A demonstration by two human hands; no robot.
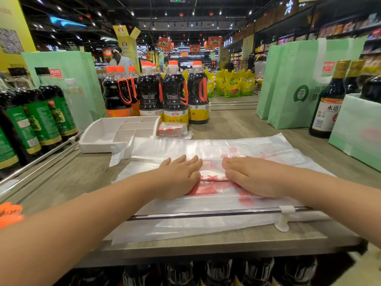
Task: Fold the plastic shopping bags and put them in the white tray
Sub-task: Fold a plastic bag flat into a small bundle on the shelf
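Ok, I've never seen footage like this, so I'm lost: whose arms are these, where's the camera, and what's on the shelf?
There is one picture, from a camera worn on a person's head, looking forward and down. No machine: the left hand and right hand lie flat, pressing a plastic shopping bag with red print spread on the wooden shelf. Neither grips anything. Behind it sits the white tray, with folded bags beside it; soy sauce bottles and green tote bags stand around.
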